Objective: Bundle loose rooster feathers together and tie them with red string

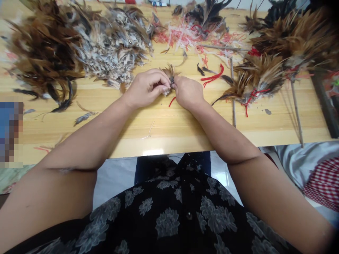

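Note:
Between my two hands is a small bunch of brown feathers (171,71), its tips fanning away from me and its pale quill ends toward me. My left hand (148,86) has its fingers bent and closed at the left side of the bunch. On the other side, my right hand (188,91) is closed around it, thumb and finger pinched together. A short piece of red string (172,102) sticks out below the bunch, near my right hand. The fingers hide most of the quills and where the string runs.
Left lie a heap of brown feathers (45,53) and grey-white feathers (113,46). Pink and white string (182,33) tangles at the back. Loose red strings (213,76), a red-tied feather bunch (258,79), a thin stick (233,95) and a feather duster (295,46) are on the right.

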